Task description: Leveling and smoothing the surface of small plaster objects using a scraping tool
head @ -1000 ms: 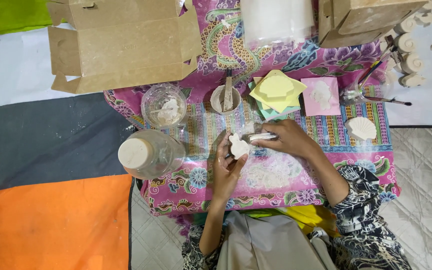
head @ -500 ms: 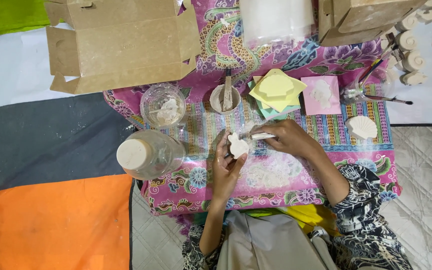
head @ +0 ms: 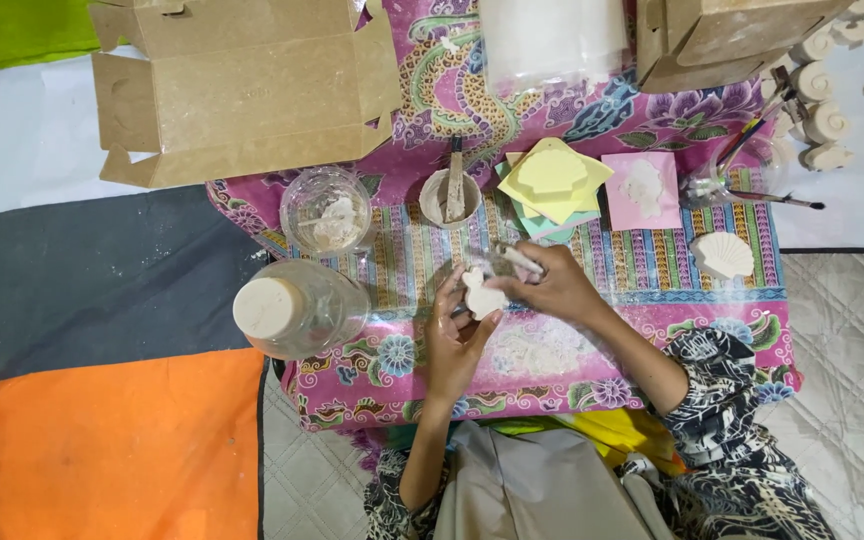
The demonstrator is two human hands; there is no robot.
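Left hand (head: 455, 340) is cupping a small white plaster piece (head: 481, 295), grip pinching it between thumb and fingers, just above the patterned cloth (head: 642, 290) on the worktop. Right hand (head: 552, 288) is touching the piece from the right, grip pressed on a thin white tool (head: 518, 259). Small bowl (head: 449, 197) with a stick is sitting just beyond the piece. Clear jar (head: 297, 308) with a white lid is lying left of the piece; shell-shaped cast (head: 723, 255) well to its right.
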